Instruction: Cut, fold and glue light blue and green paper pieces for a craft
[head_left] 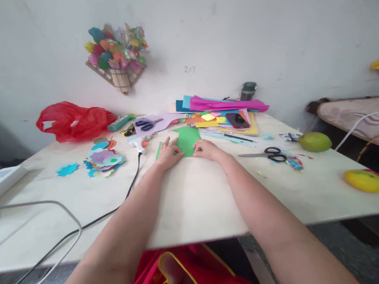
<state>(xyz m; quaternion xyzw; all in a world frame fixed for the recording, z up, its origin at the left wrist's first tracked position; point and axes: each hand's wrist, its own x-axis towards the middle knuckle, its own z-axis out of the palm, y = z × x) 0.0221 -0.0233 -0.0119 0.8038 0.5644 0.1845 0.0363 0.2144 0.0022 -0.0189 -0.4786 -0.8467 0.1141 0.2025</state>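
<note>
A sheet of green paper lies on the table in front of me. My left hand is on its left part, thumb and index finger pinched at the near edge while the other fingers stretch over the sheet. At the right edge, my right hand has curled fingers pinching the paper. A white glue gun with a black cord rests just left of my left hand. Black-handled scissors lie to the right of my right hand.
Paper flower cutouts and a red plastic bag are on the left. Coloured sheets, a phone and purple-handled scissors lie behind. A green fruit and yellow fruit sit right. Cables cross the left front.
</note>
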